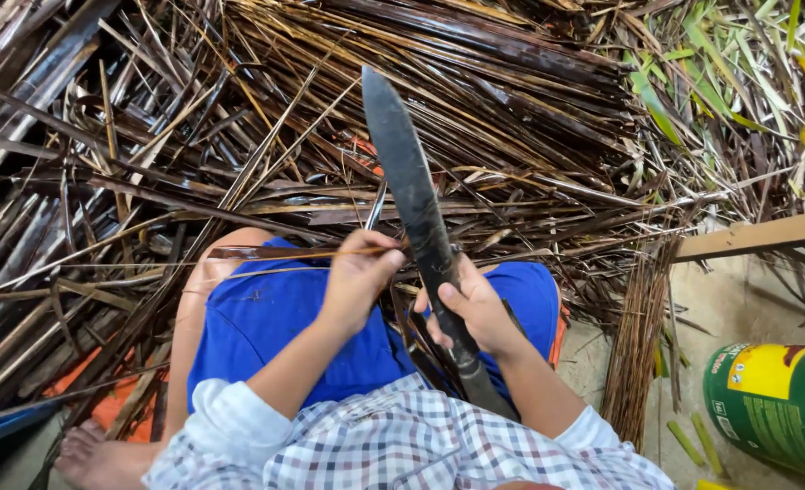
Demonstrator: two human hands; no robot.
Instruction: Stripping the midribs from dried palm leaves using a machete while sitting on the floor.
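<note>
My right hand (475, 308) grips the handle of a long dark knife (407, 177) whose blade points up and away over the pile. My left hand (359, 270) pinches a thin brown leaf strip (266, 253) that lies across my knee, its end touching the blade near the handle. Both hands are above my lap in blue shorts (275, 318). A checked shirt covers my forearms below.
A big heap of dry dark palm leaf strips (239, 109) fills the ground ahead. Green leaves (729, 82) lie at top right. A bundle of thin sticks (636, 336), a wooden plank (756, 236) and a green and yellow container (774, 404) are at right.
</note>
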